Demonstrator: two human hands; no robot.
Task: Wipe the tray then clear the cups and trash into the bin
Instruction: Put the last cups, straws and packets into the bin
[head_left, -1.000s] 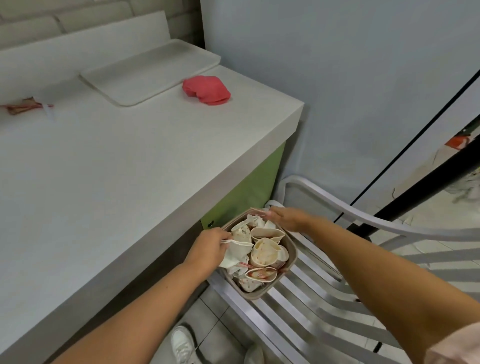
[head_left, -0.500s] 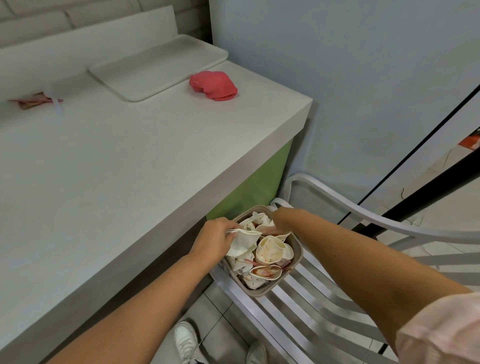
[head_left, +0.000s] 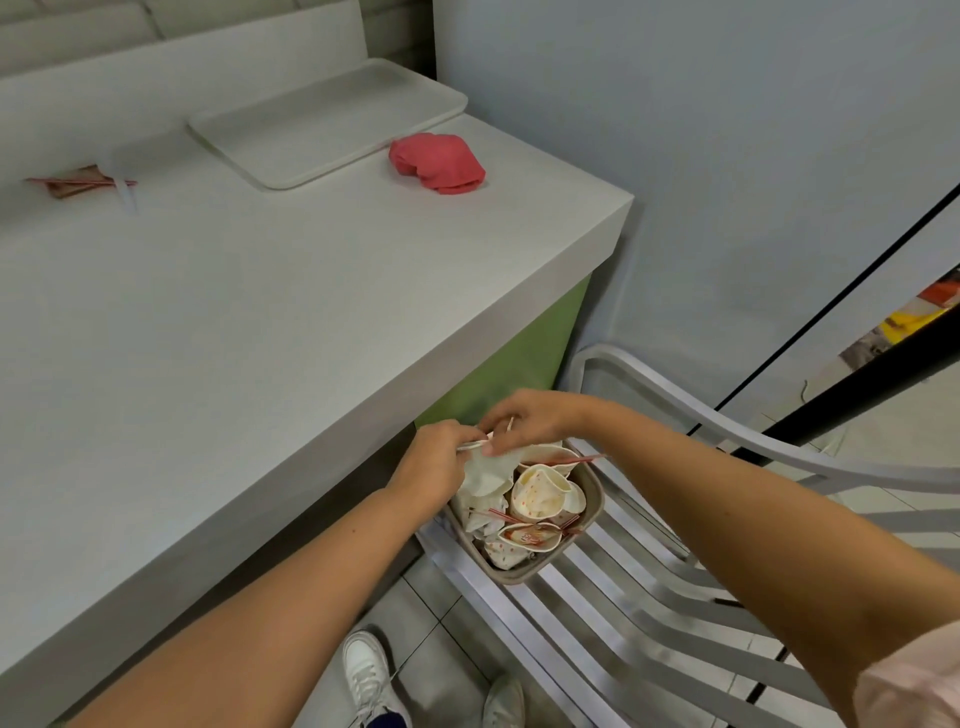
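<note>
Over the bin (head_left: 592, 499) on the chair (head_left: 623, 597), right hand (head_left: 530, 418) had left the far rim to pinch a straw (head_left: 475, 445) beside left hand (head_left: 436, 462), which gripped a crumpled napkin (head_left: 485, 475). Crushed cups (head_left: 540, 491) sat in the bin. Tray (head_left: 332, 119) looked done, but wrapper scraps (head_left: 78, 182) remained on the tabletop (head_left: 260, 312).

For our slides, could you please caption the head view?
Left hand and right hand hold trash over the full bin on a chair; tray and red cloth lie on the counter.

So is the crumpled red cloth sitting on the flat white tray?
No, the crumpled red cloth lies on the pale grey countertop beside the flat white rectangular tray, not on it.
</note>
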